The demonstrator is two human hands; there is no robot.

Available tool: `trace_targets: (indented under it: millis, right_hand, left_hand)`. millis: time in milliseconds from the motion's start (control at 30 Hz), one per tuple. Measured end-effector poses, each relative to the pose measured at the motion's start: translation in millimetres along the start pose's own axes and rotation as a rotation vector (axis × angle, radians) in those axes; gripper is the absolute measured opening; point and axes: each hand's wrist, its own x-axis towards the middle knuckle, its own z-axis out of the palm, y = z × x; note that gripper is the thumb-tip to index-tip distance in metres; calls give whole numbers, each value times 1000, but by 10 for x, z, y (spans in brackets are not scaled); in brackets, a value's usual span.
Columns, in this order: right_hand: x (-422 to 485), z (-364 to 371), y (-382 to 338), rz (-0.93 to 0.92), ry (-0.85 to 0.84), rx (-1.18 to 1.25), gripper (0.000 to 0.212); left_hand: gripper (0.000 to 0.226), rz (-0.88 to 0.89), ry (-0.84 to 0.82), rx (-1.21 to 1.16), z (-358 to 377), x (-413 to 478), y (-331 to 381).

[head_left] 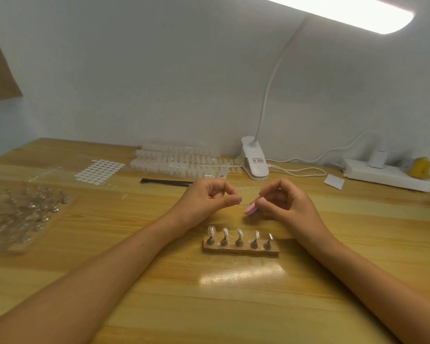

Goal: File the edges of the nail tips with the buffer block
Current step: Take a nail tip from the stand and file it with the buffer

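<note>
Table (209, 306), left grip (209, 197) pinches tip (238, 206), right grip (283, 202) buffer (250, 209)

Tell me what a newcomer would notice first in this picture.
At mid-table, the left hand pinches a small clear nail tip beside the pink buffer block gripped by the right hand. Nearer the person, a brown stand carries a row of five tip holders. A lit clip lamp glows at top right.

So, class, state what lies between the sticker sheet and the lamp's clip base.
In the head view, strips of white nail tips lie between the sticker sheet and clip base.
</note>
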Motion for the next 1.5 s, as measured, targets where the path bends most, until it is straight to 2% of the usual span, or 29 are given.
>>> trace_targets:
  millis: [167, 300, 400, 500, 633, 800, 1233, 1367, 1500]
  right_hand:
    - [-2, -57, 17, -92, -4, -457, 8]
    - [12, -109, 52, -128, -22, -554, 7]
    - [32, -177, 69, -175, -100, -627, 13]
    - [22, -196, 36, -320, -54, -599, 19]
    - [-13, -79, -73, -460, -33, -376, 22]
    - [-34, 51, -91, -460, -96, -306, 19]
    - [-75, 110, -146, -370, -5, -250, 16]
    - [-84, 111, -155, -375, 20, -279, 14]
    - [-99, 109, -176, -403, 49, -306, 22]
  left_hand:
    - [14, 7, -104, -42, -22, -31, 62]
    - [6, -35, -117, -72, -31, -42, 103]
    - [5, -13, -132, -55, -47, -43, 105]
    - [5, -16, -147, -79, -55, -48, 111]
    - [3, -29, -170, -100, -42, -54, 130]
    - [5, -28, -182, -71, -24, -52, 152]
    - [12, -83, -108, 16, 29, -34, 152]
    - [20, -119, -95, 15, 60, -45, 178]
    - [18, -132, -93, 4, 66, -56, 202]
